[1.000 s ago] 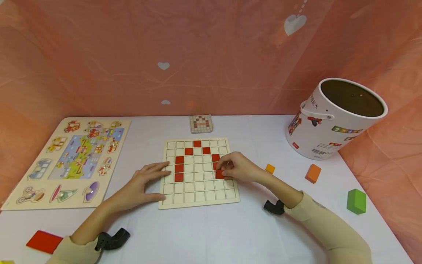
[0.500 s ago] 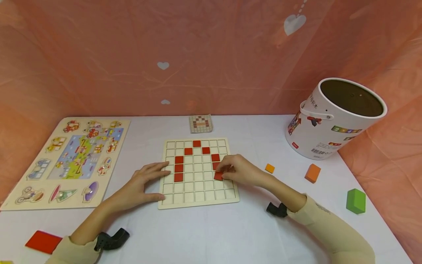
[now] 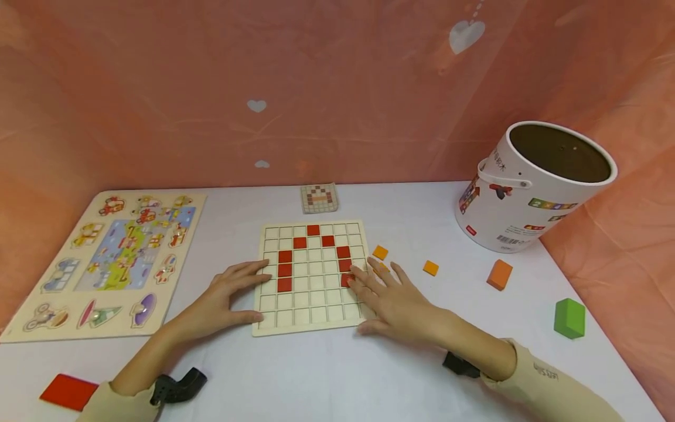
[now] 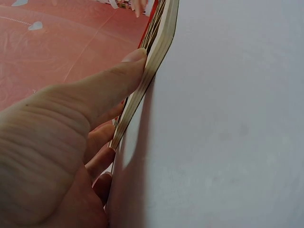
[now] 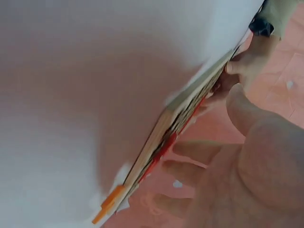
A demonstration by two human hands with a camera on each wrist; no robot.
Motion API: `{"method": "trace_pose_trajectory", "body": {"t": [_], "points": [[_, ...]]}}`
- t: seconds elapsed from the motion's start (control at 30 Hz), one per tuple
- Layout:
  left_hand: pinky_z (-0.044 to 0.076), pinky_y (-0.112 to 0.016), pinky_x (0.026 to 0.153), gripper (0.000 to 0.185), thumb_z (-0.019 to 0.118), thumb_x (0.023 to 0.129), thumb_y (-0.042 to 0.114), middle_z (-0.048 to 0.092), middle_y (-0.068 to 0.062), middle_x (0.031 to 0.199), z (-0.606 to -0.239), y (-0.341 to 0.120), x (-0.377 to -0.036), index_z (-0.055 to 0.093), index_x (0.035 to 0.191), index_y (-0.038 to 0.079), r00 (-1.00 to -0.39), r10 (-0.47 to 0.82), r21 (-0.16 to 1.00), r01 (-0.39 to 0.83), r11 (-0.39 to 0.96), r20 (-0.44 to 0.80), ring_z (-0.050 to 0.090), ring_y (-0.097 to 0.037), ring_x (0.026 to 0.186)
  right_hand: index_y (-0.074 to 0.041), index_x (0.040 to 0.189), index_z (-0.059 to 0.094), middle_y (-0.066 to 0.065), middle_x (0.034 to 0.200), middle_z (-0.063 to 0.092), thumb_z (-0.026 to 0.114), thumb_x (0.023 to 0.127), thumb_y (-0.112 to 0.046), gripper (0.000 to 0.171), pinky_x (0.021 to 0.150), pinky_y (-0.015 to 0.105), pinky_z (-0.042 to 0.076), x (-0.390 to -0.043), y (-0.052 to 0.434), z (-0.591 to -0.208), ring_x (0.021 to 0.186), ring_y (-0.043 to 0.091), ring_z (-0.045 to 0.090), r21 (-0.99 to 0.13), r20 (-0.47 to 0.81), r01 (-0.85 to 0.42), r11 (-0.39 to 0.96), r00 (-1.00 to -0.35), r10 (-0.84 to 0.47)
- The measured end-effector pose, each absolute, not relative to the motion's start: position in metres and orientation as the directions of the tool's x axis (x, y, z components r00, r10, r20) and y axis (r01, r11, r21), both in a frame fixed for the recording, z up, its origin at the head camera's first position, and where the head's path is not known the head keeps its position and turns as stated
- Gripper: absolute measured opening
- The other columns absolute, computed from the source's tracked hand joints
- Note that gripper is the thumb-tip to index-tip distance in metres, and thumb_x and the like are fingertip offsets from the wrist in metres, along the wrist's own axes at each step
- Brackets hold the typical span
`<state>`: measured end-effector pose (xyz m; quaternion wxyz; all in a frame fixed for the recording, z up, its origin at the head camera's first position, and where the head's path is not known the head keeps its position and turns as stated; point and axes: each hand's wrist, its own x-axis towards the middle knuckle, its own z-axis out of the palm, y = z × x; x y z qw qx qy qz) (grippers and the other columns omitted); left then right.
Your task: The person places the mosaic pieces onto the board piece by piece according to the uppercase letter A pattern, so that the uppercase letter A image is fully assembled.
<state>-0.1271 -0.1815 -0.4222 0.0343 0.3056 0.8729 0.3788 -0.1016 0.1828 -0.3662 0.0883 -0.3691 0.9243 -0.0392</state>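
A pale wooden grid board (image 3: 316, 300) lies on the white cloth in the head view, red square tiles set in an arch on it. My left hand (image 3: 224, 298) rests along its left edge, thumb and fingertips touching the rim, also seen in the left wrist view. My right hand (image 3: 403, 308) spreads over the right edge with nothing held. Its fingertips lie on or just above the lowest right red tile (image 3: 345, 281); contact is hard to tell. Beside these fingers lies an orange tile (image 3: 380, 252); another is partly hidden beneath them. A third orange tile (image 3: 430, 268) sits farther right.
Behind the board lies a small pattern card (image 3: 319, 199). A picture puzzle board (image 3: 111, 330) occupies the left side, with a red flat piece (image 3: 68, 392) in front. To the right stand a white bucket (image 3: 487, 205), an orange block (image 3: 499, 275) and a green block (image 3: 569, 318).
My right hand has let go of the lowest right red tile, drawn back toward me and spread its fingers. Orange tiles it covered now show. The left hand has stayed put.
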Motion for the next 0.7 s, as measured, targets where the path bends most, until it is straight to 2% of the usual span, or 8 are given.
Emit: {"method": "trace_pose_trajectory", "body": {"t": [0.07,0.17,0.3,0.43,0.57,0.7], "points": [[0.021,-0.060,0.102,0.066,0.084,0.079,0.031,0.040,-0.014,0.155,-0.422,-0.182,-0.127,0.060,0.136,0.008,-0.808,0.561,0.678,0.515,0.524,0.180,0.031,-0.040,0.139,-0.007,0.155,0.034,0.011,0.164,0.022,0.054,0.096,-0.058,0.081,0.112,0.068,0.010,-0.098,0.182,-0.368,0.150,0.042,0.011,-0.148,-0.166,-0.667,0.730,-0.711,-0.683],[0.021,-0.060,0.102,0.066,0.084,0.079,0.031,0.040,-0.014,0.155,-0.422,-0.181,-0.127,0.060,0.136,0.008,-0.806,0.562,0.680,0.518,0.518,0.186,0.031,-0.040,0.140,-0.008,0.156,0.032,0.007,0.165,0.020,0.051,0.097,-0.059,0.081,0.113,0.067,0.006,-0.098,0.183,-0.370,0.151,0.040,0.008,-0.158,-0.188,-0.653,0.741,-0.716,-0.672],[0.021,-0.060,0.102,0.066,0.084,0.079,0.031,0.040,-0.015,0.154,-0.421,-0.181,-0.126,0.060,0.136,0.008,-0.803,0.563,0.682,0.524,0.511,0.195,0.032,-0.040,0.139,-0.008,0.154,0.036,0.004,0.165,0.022,0.052,0.097,-0.057,0.078,0.114,0.064,0.006,-0.102,0.184,-0.371,0.151,0.038,0.008,-0.199,-0.197,-0.641,0.742,-0.715,-0.671],[0.020,-0.061,0.102,0.065,0.084,0.079,0.031,0.040,-0.015,0.154,-0.421,-0.180,-0.126,0.060,0.136,0.008,-0.803,0.563,0.683,0.523,0.509,0.195,0.032,-0.040,0.139,-0.008,0.153,0.040,0.003,0.164,0.025,0.056,0.098,-0.052,0.072,0.114,0.064,0.008,-0.110,0.192,-0.371,0.151,0.036,0.010,-0.317,-0.181,-0.619,0.719,-0.705,-0.686],[0.020,-0.061,0.102,0.065,0.084,0.080,0.031,0.040,-0.015,0.154,-0.421,-0.180,-0.126,0.060,0.136,0.008,-0.802,0.566,0.683,0.523,0.510,0.192,0.032,-0.040,0.139,-0.004,0.148,0.046,0.011,0.160,0.032,0.064,0.097,-0.035,0.062,0.114,0.062,0.016,-0.129,0.212,-0.372,0.149,0.037,0.021,-0.509,-0.089,-0.537,0.673,-0.745,-0.661],[0.021,-0.060,0.102,0.066,0.084,0.080,0.031,0.040,-0.014,0.155,-0.421,-0.182,-0.127,0.060,0.136,0.008,-0.806,0.562,0.677,0.519,0.521,0.185,0.031,-0.040,0.139,0.004,0.136,0.056,0.020,0.142,0.053,0.071,0.092,-0.008,0.048,0.106,0.056,0.036,-0.160,0.232,-0.375,0.130,0.038,0.048,-0.674,0.031,-0.437,0.596,-0.822,-0.568]]}}
